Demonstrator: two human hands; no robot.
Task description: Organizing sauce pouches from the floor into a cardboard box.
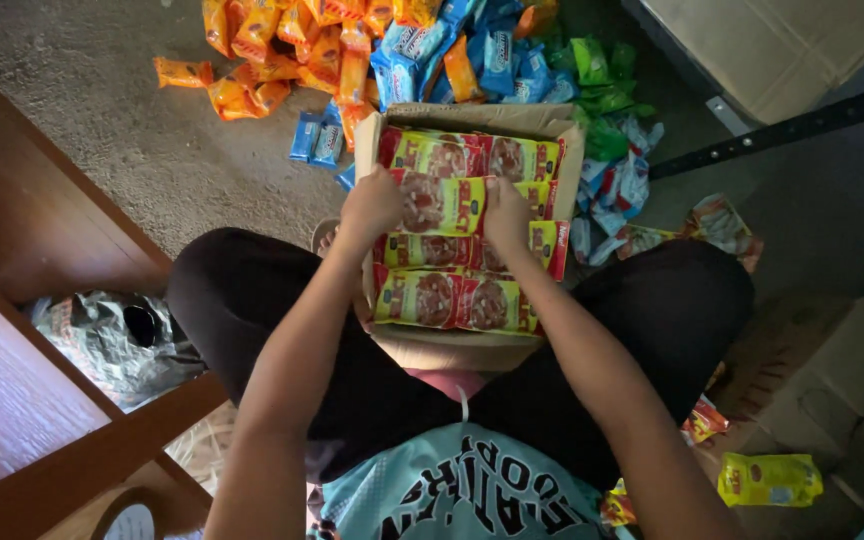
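At the centre of the frame an open cardboard box rests against the knees of a seated person in dark trousers. It is packed with rows of yellow-green snack packets lying flat. The left hand and the right hand both rest on one packet in the second row from the top, one at each end. The left fingers curl down over its left edge, the right fingers press on its right edge; whether they pinch it or only press on it cannot be told.

Beyond the box, at the upper middle of the frame, orange packets, blue packets and green packets lie heaped on the carpet. A loose yellow packet lies at lower right, beside another cardboard box. Brown wooden furniture fills the left edge, with a crumpled plastic bag beside it.
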